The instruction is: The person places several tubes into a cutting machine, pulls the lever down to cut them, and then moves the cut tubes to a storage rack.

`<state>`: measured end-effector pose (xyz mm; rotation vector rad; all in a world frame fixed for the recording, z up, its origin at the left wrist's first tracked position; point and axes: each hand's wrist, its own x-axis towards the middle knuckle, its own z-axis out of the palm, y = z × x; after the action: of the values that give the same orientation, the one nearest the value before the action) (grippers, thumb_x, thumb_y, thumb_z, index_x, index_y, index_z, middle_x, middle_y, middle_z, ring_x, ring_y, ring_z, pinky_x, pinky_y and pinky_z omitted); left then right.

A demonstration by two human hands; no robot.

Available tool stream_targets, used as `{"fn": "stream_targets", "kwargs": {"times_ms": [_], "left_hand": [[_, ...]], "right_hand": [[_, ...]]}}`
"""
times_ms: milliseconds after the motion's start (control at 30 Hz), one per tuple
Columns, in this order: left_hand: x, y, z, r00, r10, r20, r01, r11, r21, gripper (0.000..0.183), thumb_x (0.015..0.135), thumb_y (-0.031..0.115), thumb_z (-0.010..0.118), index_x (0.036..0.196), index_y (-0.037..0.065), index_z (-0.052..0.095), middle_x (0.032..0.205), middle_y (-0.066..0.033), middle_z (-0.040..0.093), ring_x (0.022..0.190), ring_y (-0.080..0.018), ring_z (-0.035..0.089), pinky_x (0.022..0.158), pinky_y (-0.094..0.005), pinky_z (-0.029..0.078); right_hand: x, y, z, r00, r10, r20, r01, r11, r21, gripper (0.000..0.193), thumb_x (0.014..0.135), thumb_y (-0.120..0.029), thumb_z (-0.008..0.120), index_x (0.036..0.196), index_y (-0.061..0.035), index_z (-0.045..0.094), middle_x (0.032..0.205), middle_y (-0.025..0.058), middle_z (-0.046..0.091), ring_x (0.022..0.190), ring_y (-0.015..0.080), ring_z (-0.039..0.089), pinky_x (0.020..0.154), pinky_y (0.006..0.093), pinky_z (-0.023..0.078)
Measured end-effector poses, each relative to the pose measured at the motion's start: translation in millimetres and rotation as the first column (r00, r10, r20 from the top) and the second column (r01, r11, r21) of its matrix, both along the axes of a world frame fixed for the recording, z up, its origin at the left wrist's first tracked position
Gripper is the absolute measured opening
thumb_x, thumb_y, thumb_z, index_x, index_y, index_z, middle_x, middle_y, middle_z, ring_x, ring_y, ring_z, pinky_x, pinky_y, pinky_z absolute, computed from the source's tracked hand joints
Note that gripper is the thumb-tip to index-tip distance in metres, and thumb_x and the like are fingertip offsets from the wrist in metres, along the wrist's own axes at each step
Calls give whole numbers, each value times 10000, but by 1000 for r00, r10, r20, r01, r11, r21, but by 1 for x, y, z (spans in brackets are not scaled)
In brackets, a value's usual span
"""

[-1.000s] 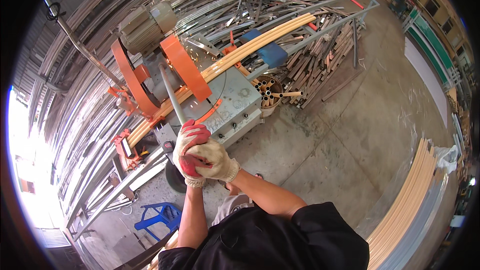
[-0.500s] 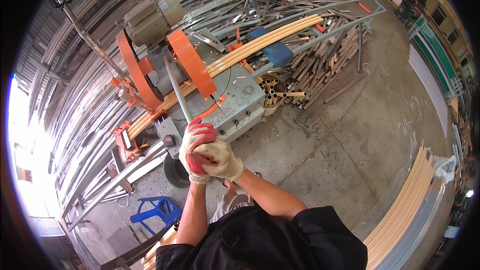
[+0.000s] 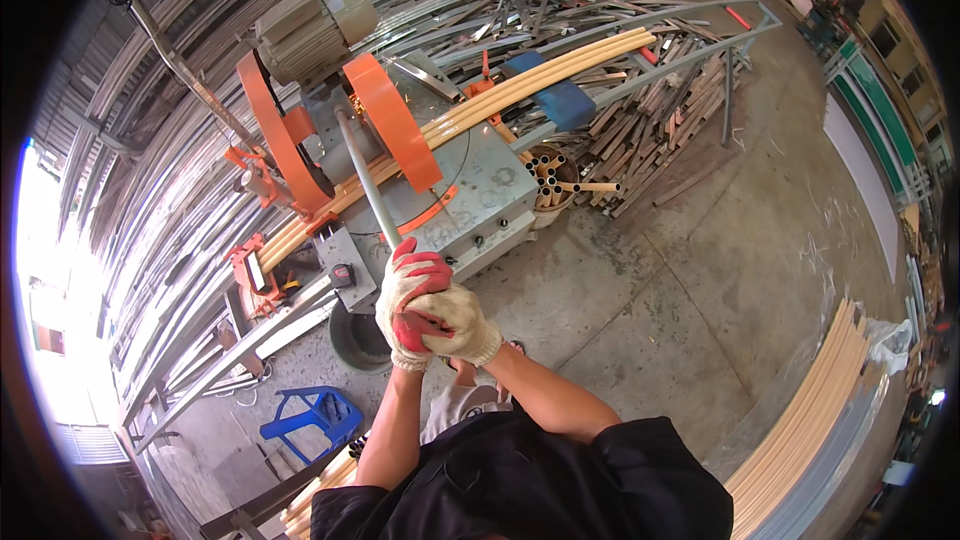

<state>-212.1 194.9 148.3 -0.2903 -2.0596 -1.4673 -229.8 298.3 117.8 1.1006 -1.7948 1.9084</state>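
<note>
Both my hands, in white knit gloves with red palms, are closed together at the lower end of a grey metal lever (image 3: 367,180). My left hand (image 3: 412,285) wraps the lever's end, and my right hand (image 3: 462,325) is clasped against it from the right. The lever runs up to a cut-off saw with an orange wheel guard (image 3: 390,125), an orange belt guard (image 3: 262,135) and a beige motor (image 3: 310,35). Several tan tubes (image 3: 545,77) lie side by side across the grey saw table (image 3: 475,195), passing under the guard. A few sparks show beside it; the blade is hidden.
A basket of cut tan tubes (image 3: 552,180) stands right of the saw, near piled metal offcuts (image 3: 660,115). A dark tub (image 3: 355,340) and a blue plastic stool (image 3: 318,420) are at lower left. Long tan tubes (image 3: 805,410) lie at lower right.
The wide scatter of sparks around the guard and table has shrunk to a small cluster behind the guard. The whole view has shifted slightly; my hands keep their hold on the lever.
</note>
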Motion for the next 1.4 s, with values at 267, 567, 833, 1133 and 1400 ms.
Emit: {"fn": "stream_targets", "kwargs": {"times_ms": [267, 567, 833, 1133, 1400], "left_hand": [[2, -4, -11, 996, -52, -75, 50, 998, -27, 216, 763, 143, 630, 941, 38, 691, 958, -100, 693, 1028, -276, 637, 1111, -468, 363], [5, -11, -18, 991, -118, -61, 108, 984, -141, 274, 805, 69, 615, 1063, -14, 658, 1002, -97, 665, 988, -223, 639, 1082, -366, 406], [9, -22, -46, 948, -316, 33, 317, 936, -151, 932, 579, 832, 610, 1078, 46, 670, 1101, -121, 656, 1144, -355, 592, 1168, -555, 245], [42, -122, -19, 990, 89, 113, -74, 989, -131, 428, 929, 261, 564, 1232, -40, 591, 1257, -211, 619, 1245, -360, 548, 1087, -429, 377], [56, -240, -127, 791, 456, 408, -364, 887, -284, 347, 841, 98, 646, 1179, 32, 613, 1115, -162, 667, 1102, -353, 602, 978, -404, 466]], "right_hand": [[6, 1, -10, 1000, -17, 13, 17, 1000, 17, 351, 648, -80, 749, 994, -91, 693, 931, 83, 690, 848, 305, 654, 761, 391, 518], [10, 4, -17, 999, -19, 40, 17, 999, 42, 330, 638, -90, 766, 962, -92, 705, 922, 88, 694, 832, 300, 664, 744, 390, 526], [20, 18, -56, 990, -97, 101, 72, 972, 226, 230, 700, -75, 729, 927, -89, 694, 699, 47, 612, 630, 219, 602, 598, 364, 477], [-25, -11, 62, 974, 167, -153, -172, 985, -16, 293, 726, -86, 618, 1006, -7, 656, 804, 104, 692, 876, 299, 693, 964, 517, 488], [-149, -122, 257, 991, 80, -108, -115, 923, -367, 313, 1022, -222, 501, 1050, 82, 569, 608, 61, 477, 597, 220, 517, 729, 416, 480]]}}
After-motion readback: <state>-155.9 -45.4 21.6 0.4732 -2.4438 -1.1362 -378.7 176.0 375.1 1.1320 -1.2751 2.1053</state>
